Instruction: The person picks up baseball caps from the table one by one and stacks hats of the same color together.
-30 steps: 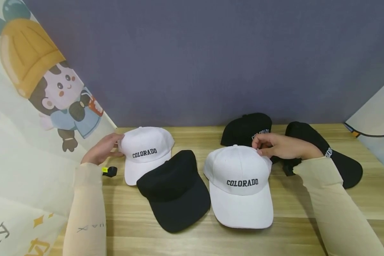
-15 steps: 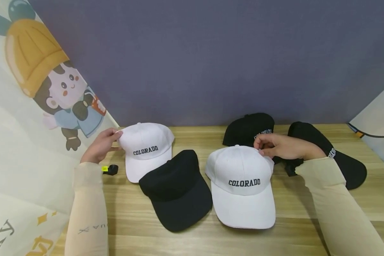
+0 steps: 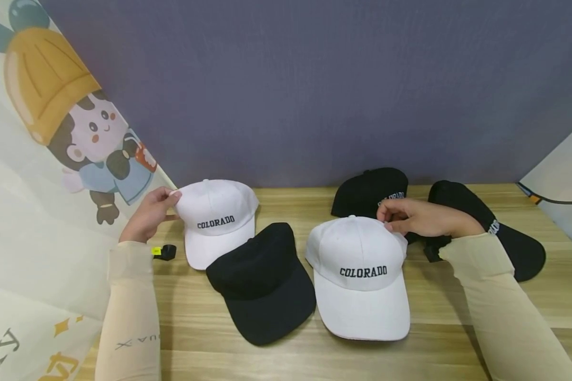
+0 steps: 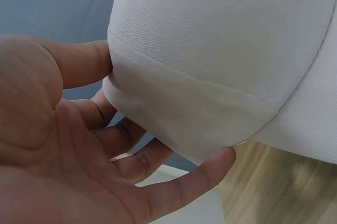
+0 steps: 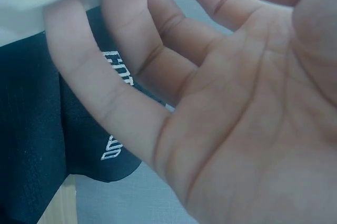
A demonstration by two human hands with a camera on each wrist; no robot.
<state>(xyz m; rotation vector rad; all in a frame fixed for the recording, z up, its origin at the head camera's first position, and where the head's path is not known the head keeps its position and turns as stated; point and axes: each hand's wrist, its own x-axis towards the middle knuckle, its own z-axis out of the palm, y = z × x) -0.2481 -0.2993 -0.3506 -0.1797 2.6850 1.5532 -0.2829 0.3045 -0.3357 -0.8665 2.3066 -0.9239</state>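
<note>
At the left, a white baseball cap [image 3: 216,203] lettered COLORADO has its side edge pinched by my left hand [image 3: 145,216]. In the left wrist view the thumb lies on the outside of that cap [image 4: 210,29], with the other fingers along and under its edge. A second white COLORADO cap [image 3: 357,251] sits upright right of centre. My right hand [image 3: 426,218] pinches it at the upper right of its crown. The right wrist view shows the fingers [image 5: 73,45] reaching up to the white fabric [image 5: 26,18]; the thumb's grip there is hidden.
Between the white caps lies a black baseball cap [image 3: 267,288], overlapping the left one's brim. Two more black caps [image 3: 369,193] stand behind and right of my right hand, one [image 3: 517,248] partly under the forearm. A small black strap [image 3: 166,252] with a yellow tag lies near my left wrist.
My left hand and the left white cap have shifted slightly up and back, away from me. The right hand and its white cap stay about where they were.
</note>
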